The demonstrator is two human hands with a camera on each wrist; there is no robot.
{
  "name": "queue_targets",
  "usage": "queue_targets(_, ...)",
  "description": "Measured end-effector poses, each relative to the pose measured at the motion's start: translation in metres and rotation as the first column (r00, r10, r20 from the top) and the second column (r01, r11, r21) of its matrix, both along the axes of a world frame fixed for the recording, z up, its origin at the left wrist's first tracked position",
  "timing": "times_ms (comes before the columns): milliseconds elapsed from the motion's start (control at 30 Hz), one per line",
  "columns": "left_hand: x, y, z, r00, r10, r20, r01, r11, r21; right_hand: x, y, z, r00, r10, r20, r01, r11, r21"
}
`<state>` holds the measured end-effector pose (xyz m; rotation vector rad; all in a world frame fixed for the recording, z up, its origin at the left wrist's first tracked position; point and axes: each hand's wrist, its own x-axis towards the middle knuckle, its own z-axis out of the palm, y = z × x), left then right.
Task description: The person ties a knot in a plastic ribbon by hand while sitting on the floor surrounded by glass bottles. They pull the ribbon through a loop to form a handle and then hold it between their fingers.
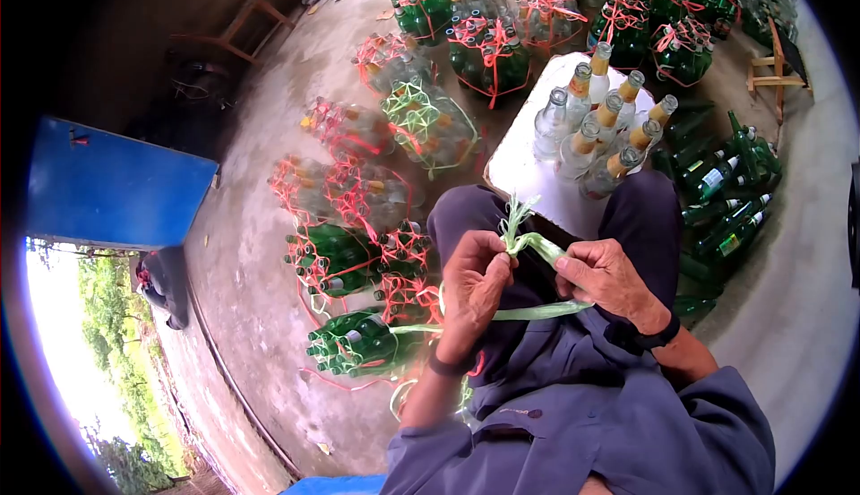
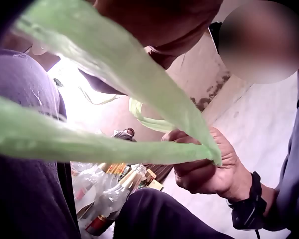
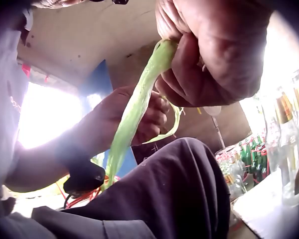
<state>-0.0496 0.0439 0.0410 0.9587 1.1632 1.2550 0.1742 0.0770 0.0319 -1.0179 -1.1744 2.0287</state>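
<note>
Above the lap, my left hand (image 1: 473,291) pinches a light green plastic strip (image 1: 543,247) close to its frayed end, which sticks up past the thumb. The right hand (image 1: 611,282) grips the same strip a little to the right, thumb on top. A second length of strip runs below both hands, off toward the left. In the left wrist view two stretches of the strip (image 2: 154,94) meet at the right hand (image 2: 209,167). Seen from the right wrist, the strip (image 3: 138,107) hangs from the right hand's curled fingers (image 3: 184,69), with the left hand (image 3: 139,117) behind it.
Clear glass bottles (image 1: 587,141) with gold-labelled necks stand in a cluster on a white board (image 1: 515,150) before the knees. Bundles of bottles tied with red strips (image 1: 345,186) cover the floor ahead and left. Loose green bottles (image 1: 721,186) lie at the right.
</note>
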Motion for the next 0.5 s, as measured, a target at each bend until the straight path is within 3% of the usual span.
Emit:
queue_targets(167, 0.009, 0.000, 0.000, 0.999, -0.022, -0.027, 0.020, 0.998, -0.056, 0.018, 0.010, 0.011, 0.991, -0.097, 0.092, 0.091, 0.994, 0.066)
queue_targets(233, 0.014, -0.001, 0.004, 0.997, -0.034, -0.071, 0.028, 0.996, -0.083, 0.027, 0.013, 0.018, 0.994, -0.104, 0.046, 0.105, 0.994, -0.016)
queue_targets(367, 0.026, 0.000, -0.001, 0.996, -0.073, -0.042, 0.070, 0.996, -0.059, 0.031, 0.016, 0.003, 0.975, 0.016, 0.223, -0.027, 0.998, 0.048)
queue_targets(400, 0.028, 0.001, -0.003, 0.995, -0.086, -0.049, 0.082, 0.994, -0.078, 0.021, 0.015, -0.004, 0.905, -0.270, 0.329, 0.069, 0.856, 0.512)
queue_targets(433, 0.031, 0.001, -0.004, 0.994, -0.098, -0.056, 0.093, 0.991, -0.098, 0.015, 0.014, -0.006, 0.786, -0.551, 0.280, 0.050, 0.507, 0.860)
queue_targets(467, 0.034, 0.000, -0.004, 0.992, -0.102, -0.074, 0.095, 0.991, -0.093, 0.017, 0.016, 0.002, 0.779, -0.567, 0.267, 0.004, 0.430, 0.903)
queue_targets(500, 0.035, -0.001, -0.004, 0.992, -0.103, -0.071, 0.096, 0.991, -0.097, 0.018, 0.013, 0.010, 0.778, -0.566, 0.271, 0.002, 0.434, 0.901)
